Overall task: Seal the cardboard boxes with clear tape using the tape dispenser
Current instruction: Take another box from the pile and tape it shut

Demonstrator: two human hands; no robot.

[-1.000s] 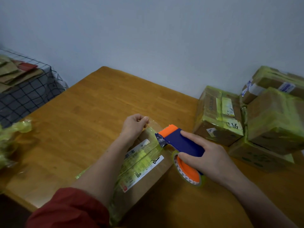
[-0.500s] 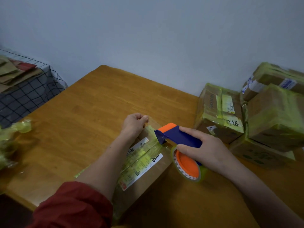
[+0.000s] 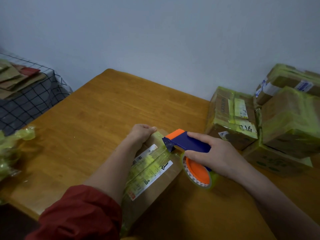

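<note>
Right hand (image 3: pixel 216 158) grips the blue-and-orange tape dispenser (image 3: pixel 190 143), index finger laid along its top, thumb beside the orange roll hub. The dispenser's blade end touches the top of the cardboard box (image 3: pixel 166 179) near its far edge. Left hand (image 3: pixel 141 133) is curled over that far edge, gripping the box. The box lies on the wooden table (image 3: pixel 103 115), its top bearing labels and yellowish tape. Taped boxes (image 3: pixel 232 116) are stacked at the right, against the wall.

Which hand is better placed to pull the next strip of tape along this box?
Right. The right hand grips the tape dispenser, its blade end resting on the box top. The left hand grips the box's far end, likely steadying it.
</note>
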